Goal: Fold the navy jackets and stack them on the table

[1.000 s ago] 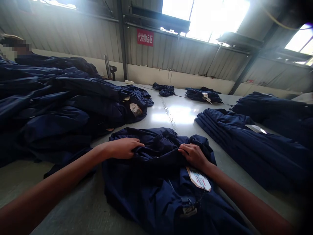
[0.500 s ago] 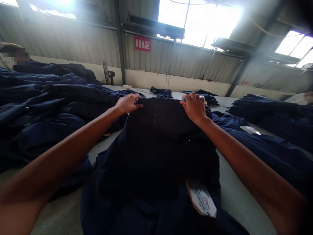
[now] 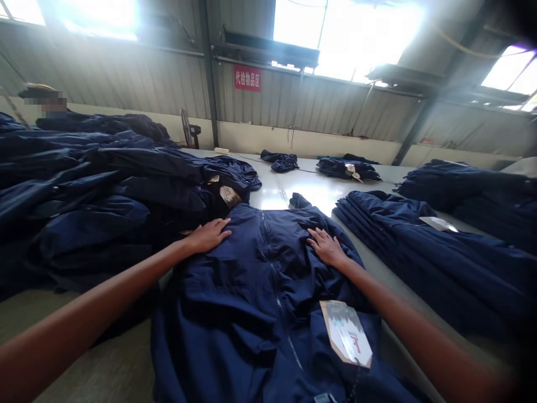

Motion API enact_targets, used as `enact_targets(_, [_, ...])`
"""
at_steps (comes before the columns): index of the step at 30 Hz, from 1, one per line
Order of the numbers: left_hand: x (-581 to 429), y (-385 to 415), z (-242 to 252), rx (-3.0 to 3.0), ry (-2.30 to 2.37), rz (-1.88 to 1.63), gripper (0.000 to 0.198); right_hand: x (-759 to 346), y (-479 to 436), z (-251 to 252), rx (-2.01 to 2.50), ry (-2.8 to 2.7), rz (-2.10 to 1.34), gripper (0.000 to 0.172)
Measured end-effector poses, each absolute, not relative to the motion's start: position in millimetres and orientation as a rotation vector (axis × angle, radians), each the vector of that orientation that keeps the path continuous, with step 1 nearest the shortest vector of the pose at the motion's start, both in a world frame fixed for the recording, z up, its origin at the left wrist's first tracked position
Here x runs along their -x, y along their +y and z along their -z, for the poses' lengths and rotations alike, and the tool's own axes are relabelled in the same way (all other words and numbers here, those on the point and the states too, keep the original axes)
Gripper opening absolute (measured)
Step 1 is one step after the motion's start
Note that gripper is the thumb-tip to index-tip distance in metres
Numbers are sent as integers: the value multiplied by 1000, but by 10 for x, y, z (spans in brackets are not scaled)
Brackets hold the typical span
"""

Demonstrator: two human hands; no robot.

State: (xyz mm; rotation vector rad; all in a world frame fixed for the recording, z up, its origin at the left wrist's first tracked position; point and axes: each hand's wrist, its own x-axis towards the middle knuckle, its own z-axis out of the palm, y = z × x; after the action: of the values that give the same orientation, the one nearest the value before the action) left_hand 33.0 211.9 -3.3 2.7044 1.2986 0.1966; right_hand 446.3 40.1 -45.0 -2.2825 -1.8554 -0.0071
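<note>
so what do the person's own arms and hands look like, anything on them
The left hand and right hand are bare, with no gloves, rings, watch or bracelet showing. The left forearm and right forearm are bare too, with no sleeve in view before they run out of the picture, so anything worn higher up does not show.

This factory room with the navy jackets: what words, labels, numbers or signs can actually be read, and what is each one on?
"代检物品区" on the red sign on the corrugated metal wall.
The hang tag on the navy zip jacket: print too blurred to read.
The tag on the left pile and the white tag on the right stack: too small to read.
</note>
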Motion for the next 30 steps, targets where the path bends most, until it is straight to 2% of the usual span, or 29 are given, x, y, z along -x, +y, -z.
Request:
enact_targets(5, [-258,2019,429,-2656,1404,-259,67,-4540,392,588,2196,-1794,103,49])
enact_targets(10, [-262,1955,354,-2636,1295,-466,62,-4559,373,567,2092,-1815,146,42])
enact_targets(13, [-238,1868,211,-2527,1486,-652,58,-4567,361,566,2063,-1819,159,41])
enact_targets(16, [-150,1835,37,-2428,1806,-446,56,-4583,365,576,2047,-1818,168,41])
enact_targets(18, [-58,1873,-79,-2442,1796,-180,48,-4597,371,586,2036,-1818,171,41])
enact_targets(21, [88,1968,-216,-2452,1695,-7,38,-4612,378,597,2020,-1822,171,41])
enact_targets(25, [200,2031,-294,-2473,1380,139,42,-4609,371,594,2007,-1821,174,41])
enact_targets(30, [271,2067,-379,-2475,1188,88,54,-4589,347,567,2037,-1789,171,40])
